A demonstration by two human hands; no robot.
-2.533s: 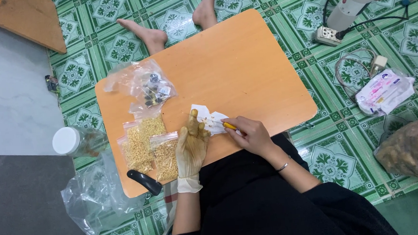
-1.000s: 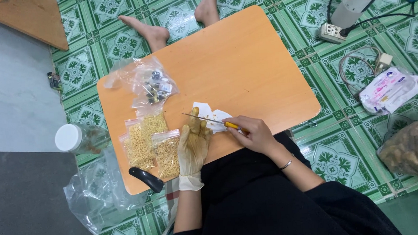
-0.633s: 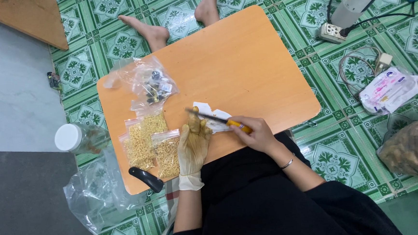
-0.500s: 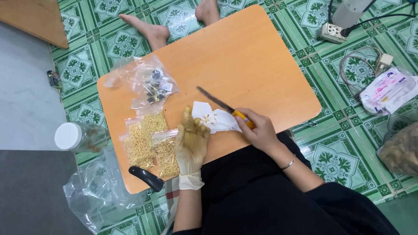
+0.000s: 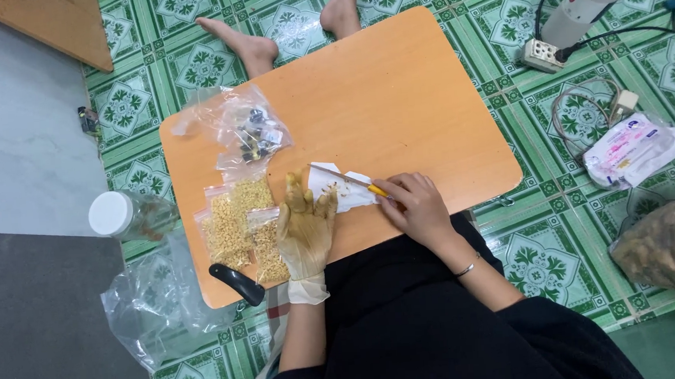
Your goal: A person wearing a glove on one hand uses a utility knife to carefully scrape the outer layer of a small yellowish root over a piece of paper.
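Knife (image 5: 346,181) lower now, beside seed bags (image 5: 240,230)

Bench (image 5: 394,92) at frame centre, on the tiled floor (image 5: 544,255). Upper left of bench: bag of small parts (image 5: 252,131). Below it, at lower left of bench: two grain bags (image 5: 238,227), side by side. Just right of these: left hand (image 5: 306,226), flat on bench. Paper sheet (image 5: 339,188) between left hand and right hand (image 5: 419,206), knife (image 5: 350,181) across it. Jar (image 5: 130,215) on floor, left of bench. Power strip (image 5: 542,54) at upper right; packet (image 5: 632,148) at right.
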